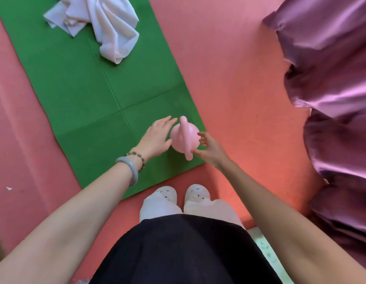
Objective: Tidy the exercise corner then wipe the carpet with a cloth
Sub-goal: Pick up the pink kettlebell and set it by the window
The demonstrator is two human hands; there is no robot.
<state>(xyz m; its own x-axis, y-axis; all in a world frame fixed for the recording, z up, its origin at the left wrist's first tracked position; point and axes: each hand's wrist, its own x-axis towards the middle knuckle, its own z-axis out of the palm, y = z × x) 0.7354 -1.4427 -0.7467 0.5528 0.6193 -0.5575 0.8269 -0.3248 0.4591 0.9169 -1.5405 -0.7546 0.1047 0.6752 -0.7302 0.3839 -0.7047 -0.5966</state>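
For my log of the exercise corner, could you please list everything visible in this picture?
mat: one, green, creased, flat on the carpet
cloth: one, white, crumpled on the mat's far end
kettlebell: one, pink, on the mat's near right corner
carpet: one, pink-red, under everything
fabric: purple, shiny, bunched along the right edge
scrap: one, white, on the carpet at left
clogs: two, white, by the mat's near edge
bangle: one, grey-green, left wrist
beaded bracelet: one, dark, left wrist
left hand: fingers straight, at the kettlebell's left side
right hand: fingers spread, at its right side, not gripping
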